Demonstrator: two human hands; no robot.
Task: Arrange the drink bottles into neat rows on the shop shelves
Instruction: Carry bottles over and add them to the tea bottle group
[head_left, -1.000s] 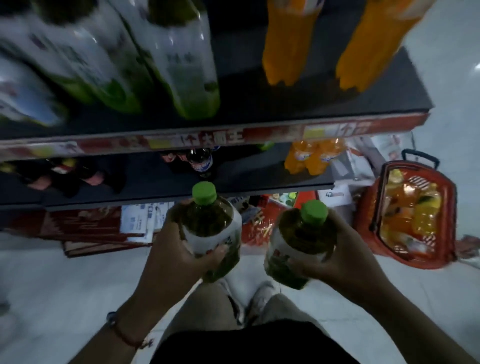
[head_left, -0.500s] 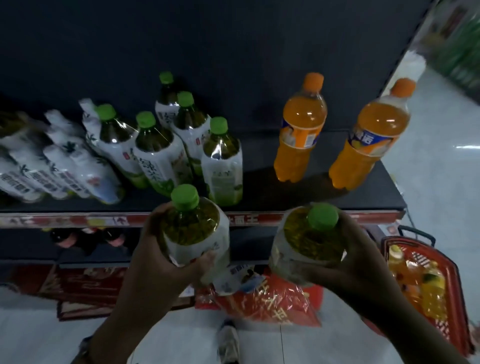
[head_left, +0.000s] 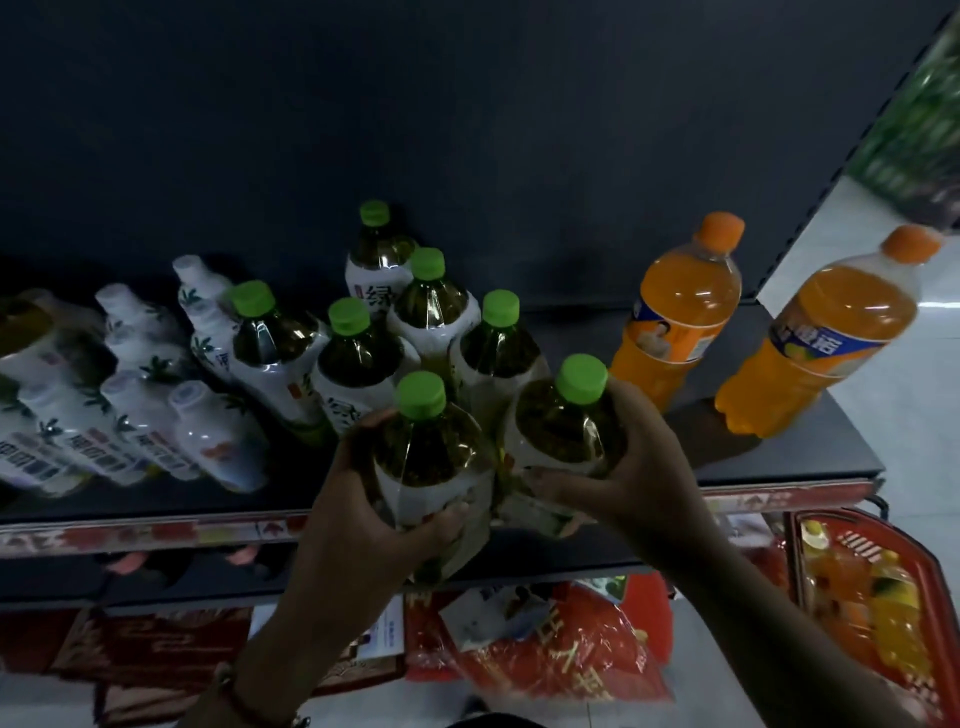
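I am holding a green-capped tea bottle in each hand at the front edge of the shelf (head_left: 779, 462): my left hand (head_left: 374, 499) is wrapped closed around the left bottle (head_left: 431, 457), and my right hand (head_left: 628, 467) is closed around the right bottle (head_left: 566, 431), thumb across its label. Both bottles are hanging upright at the shelf's front edge, just in front of the standing group of green tea bottles (head_left: 415, 317); whether their bases are touching the shelf I cannot tell. To do this well, I am judging that each bottle should be going down flat and in line with the column behind it, labels facing out, with no nudging of the nearest standing bottle. I am leaving the orange soda bottles (head_left: 680, 312) toward the right end alone, and the white bottles (head_left: 145, 410) to the left.
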